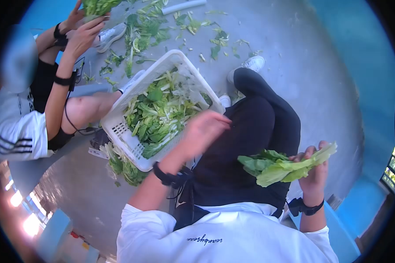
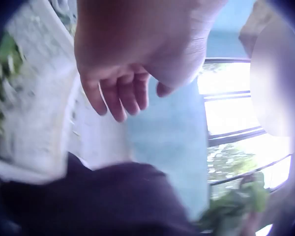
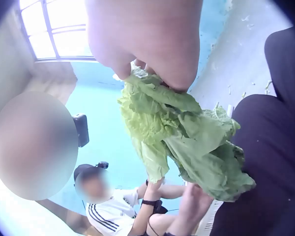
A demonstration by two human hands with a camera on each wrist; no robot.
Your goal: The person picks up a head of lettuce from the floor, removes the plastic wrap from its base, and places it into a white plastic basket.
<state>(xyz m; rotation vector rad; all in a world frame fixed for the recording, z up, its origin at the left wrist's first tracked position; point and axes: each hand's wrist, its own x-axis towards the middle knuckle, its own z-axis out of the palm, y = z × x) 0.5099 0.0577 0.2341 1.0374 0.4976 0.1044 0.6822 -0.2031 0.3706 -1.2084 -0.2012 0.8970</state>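
1. Leafy-green bunch (image 1: 285, 168), one: raised at the seated person's right side, well apart from the crate.
2. Right hand (image 1: 315, 176): fingers curled round the bunch's paler end; of the two hands, the one at the bunch.
3. Long axis of bunch: roughly crosswise to the body, darker leaf tips pointing left, towards the other hand.
4. Left hand (image 1: 204, 132): fingers loosely extended, nothing seen in them; bunch lies to its right, across a gap over the black-trousered legs (image 1: 252, 118).
5. White plastic crate (image 1: 128, 141): slotted, part-filled with loose greens (image 1: 156, 116). From where I stand, the left hand comes between crate and bunch, nearer the crate.
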